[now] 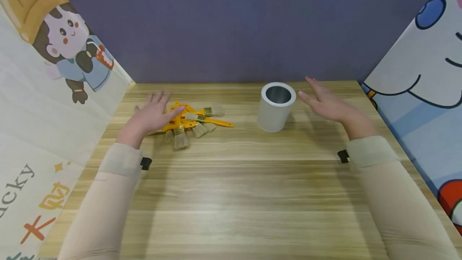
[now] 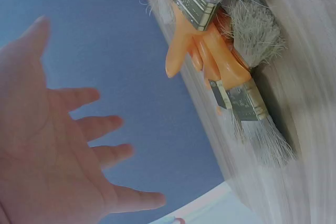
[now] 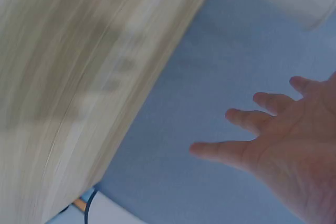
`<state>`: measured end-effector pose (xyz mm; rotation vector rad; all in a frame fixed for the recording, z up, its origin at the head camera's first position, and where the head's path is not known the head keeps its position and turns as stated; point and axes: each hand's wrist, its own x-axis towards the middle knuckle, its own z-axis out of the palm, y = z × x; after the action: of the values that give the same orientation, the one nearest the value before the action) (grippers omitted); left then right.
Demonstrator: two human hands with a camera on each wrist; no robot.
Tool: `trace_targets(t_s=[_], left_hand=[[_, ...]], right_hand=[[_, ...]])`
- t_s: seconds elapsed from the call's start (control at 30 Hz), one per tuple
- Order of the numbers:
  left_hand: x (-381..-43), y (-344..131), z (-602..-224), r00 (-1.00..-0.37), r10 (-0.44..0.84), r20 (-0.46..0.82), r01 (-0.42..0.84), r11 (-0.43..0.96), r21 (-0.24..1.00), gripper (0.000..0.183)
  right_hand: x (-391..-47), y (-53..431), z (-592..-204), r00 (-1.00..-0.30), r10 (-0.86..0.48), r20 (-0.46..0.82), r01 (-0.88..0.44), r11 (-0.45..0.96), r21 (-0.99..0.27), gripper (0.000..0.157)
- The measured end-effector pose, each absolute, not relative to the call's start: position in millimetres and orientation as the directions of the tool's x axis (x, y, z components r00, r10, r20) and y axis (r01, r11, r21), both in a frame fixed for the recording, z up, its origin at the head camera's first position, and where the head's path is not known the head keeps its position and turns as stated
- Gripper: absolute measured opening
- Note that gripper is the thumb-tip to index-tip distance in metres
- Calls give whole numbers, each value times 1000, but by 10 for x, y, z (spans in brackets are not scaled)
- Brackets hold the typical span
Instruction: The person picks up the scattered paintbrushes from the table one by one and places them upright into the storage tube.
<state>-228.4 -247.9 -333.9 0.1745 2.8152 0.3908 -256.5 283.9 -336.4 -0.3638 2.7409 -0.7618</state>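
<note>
Left hand (image 1: 153, 115) and right hand (image 1: 323, 103) were apart, fingers spread, holding nothing, near piled paintbrushes (image 1: 200, 118) and a white container (image 1: 272, 116) respectively on the counter (image 1: 245, 196); a sideways bump could topple the container, and overlapping handles could snag.

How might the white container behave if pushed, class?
The white container would probably slide if pushed low, standing upright on the smooth-looking table. Its hollow inside suggests it may be light for its size. Toppled, its rounded wall could let it roll.
</note>
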Motion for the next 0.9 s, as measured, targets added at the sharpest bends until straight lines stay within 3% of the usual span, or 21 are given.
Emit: trace_targets(t_s=[0.33,0.63,0.9], left_hand=[[-2183,-2591,-3519,-926,178,-333,85,958,275,91],[-1941,-2447,-3749,-937,37,-348,-53,967,247,114],[-1841,-2284,-3875,-947,-21,-319,-110,958,264,107]], right_hand=[[-2706,2483,-3417,-939,-313,-145,-184,810,-557,108],[-2794,2336,-3522,-942,-322,-92,-225,813,-537,111],[-2804,2263,-3584,-943,-322,-82,-230,809,-540,108]])
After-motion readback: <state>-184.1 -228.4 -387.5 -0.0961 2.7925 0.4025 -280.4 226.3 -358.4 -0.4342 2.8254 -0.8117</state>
